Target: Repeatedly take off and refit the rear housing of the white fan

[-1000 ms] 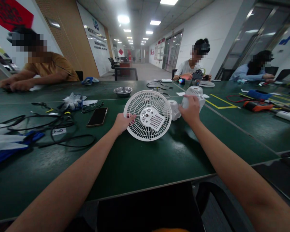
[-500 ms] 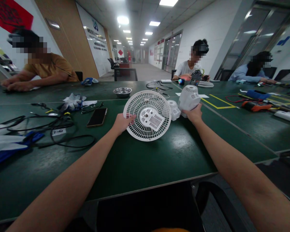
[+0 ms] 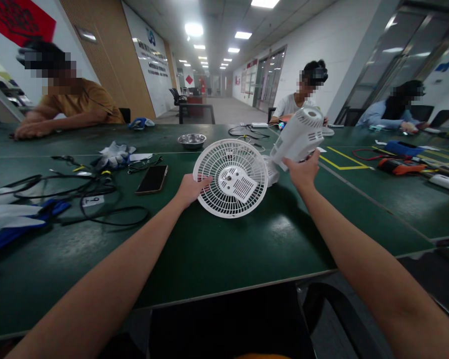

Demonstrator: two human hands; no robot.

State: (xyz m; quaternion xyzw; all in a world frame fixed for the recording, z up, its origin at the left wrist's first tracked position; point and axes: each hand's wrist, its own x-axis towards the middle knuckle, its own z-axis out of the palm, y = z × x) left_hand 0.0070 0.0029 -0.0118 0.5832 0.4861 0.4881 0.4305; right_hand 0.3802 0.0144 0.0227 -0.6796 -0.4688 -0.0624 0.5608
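Fingers of the left hand (image 3: 190, 191) pinch the rim of one white fan grille (image 3: 238, 184), tilted over the green table (image 3: 224, 259), while those of the right hand (image 3: 305, 172) grasp one slanted white housing (image 3: 298, 137). One smaller white part (image 3: 272, 173) shows behind the grille; one metal bowl (image 3: 192, 141), contents unclear, and one phone (image 3: 152, 179) rest beyond and left.

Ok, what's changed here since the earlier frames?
The right hand shifted from the front of the white housing to its lower side, then lifted and tilted it, top going up and right. The left hand still holds the round grille; phone and metal bowl stayed put.
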